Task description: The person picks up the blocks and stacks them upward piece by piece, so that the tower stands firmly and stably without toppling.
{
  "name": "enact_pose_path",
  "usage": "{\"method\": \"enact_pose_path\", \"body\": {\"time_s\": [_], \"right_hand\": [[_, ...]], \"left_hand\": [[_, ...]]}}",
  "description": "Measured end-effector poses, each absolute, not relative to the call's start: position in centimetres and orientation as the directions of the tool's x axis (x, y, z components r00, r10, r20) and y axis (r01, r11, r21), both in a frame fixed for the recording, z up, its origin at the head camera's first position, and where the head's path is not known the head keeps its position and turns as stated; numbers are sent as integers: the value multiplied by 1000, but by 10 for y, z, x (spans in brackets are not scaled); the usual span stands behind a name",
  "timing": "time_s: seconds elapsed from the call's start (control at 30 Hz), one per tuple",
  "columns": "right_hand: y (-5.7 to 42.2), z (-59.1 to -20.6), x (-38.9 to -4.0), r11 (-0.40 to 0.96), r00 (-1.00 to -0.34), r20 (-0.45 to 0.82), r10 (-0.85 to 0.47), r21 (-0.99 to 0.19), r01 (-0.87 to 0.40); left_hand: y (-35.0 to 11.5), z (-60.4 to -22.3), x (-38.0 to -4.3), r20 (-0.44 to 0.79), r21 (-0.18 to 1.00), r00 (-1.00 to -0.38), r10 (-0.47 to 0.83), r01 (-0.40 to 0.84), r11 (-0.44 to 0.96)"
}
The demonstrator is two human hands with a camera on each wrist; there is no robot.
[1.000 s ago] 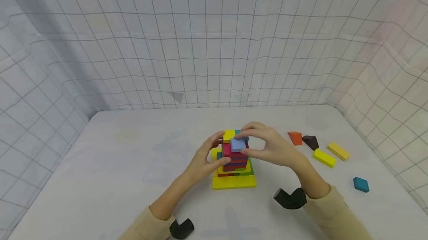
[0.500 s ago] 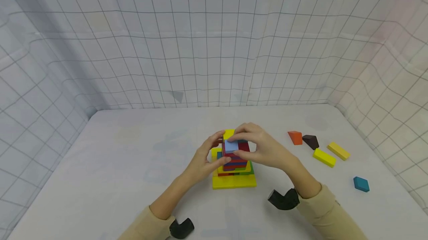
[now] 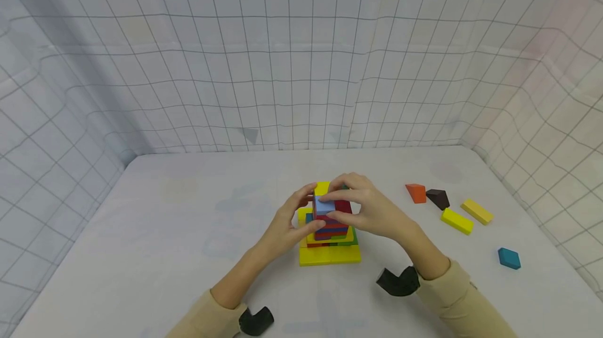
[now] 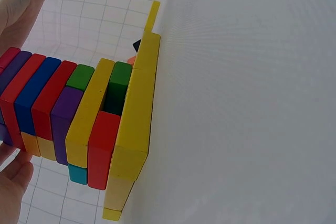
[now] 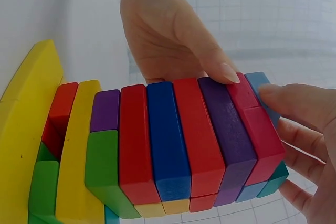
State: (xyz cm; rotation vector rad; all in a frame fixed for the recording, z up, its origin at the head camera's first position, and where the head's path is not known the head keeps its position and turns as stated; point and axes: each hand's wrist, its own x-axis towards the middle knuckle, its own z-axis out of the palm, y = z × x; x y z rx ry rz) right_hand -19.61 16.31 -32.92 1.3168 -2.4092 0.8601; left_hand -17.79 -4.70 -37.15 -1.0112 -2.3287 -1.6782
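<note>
A stepped tower of coloured wooden blocks (image 3: 331, 231) stands mid-table on a flat yellow base (image 3: 330, 256). Its layers include red, blue, purple and green pieces. My left hand (image 3: 285, 224) holds the tower's upper part from the left, and in the right wrist view its thumb (image 5: 212, 64) presses the side by the purple and pink blocks. With thumb and fingertips, my right hand (image 3: 372, 207) pinches a light blue block (image 3: 325, 206) at the front left of the top. A yellow block (image 3: 322, 188) lies behind it. Parts of the top are hidden by the right fingers.
To the right lie an orange wedge (image 3: 416, 193), a dark brown block (image 3: 438, 199), two yellow bars (image 3: 457, 221) and a teal block (image 3: 509, 258). White grid-patterned sheeting (image 3: 301, 66) encloses the table's back and sides.
My right hand has carried the light blue block left, from over the front right to the tower's front left top corner. The left hand has stayed in place.
</note>
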Motion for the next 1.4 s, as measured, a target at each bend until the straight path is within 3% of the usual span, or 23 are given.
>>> {"method": "enact_pose_path", "body": {"time_s": [0.3, 0.57, 0.7, 0.8, 0.9, 1.0, 1.2, 1.4], "right_hand": [[182, -330, -197, 421, -580, 557, -595, -399, -815], [284, -357, -194, 565, -700, 612, -368, -451, -691], [355, -385, -181, 713, -813, 522, -258, -465, -525], [398, -397, -163, 817, -917, 363, -162, -471, -331], [431, -404, -145, 863, -977, 188, -102, -472, -181], [453, -411, -129, 871, -996, 50, -78, -482, -92], [467, -418, -116, 864, -996, -91, -21, -502, 27], [463, -424, -116, 845, -999, -47, -18, -534, 10]], "left_hand": [[-46, -371, -179, 420, 824, -789, 448, 539, 175], [-45, -368, -177, 383, 843, -818, 430, 499, 200], [-45, -367, -177, 386, 836, -818, 427, 506, 213], [-45, -366, -177, 395, 831, -816, 422, 513, 215], [-45, -366, -177, 408, 823, -812, 418, 525, 216], [-46, -364, -176, 419, 815, -806, 417, 537, 220], [-47, -362, -177, 462, 787, -779, 425, 581, 209], [-47, -378, -187, 453, 784, -782, 427, 578, 226]]}}
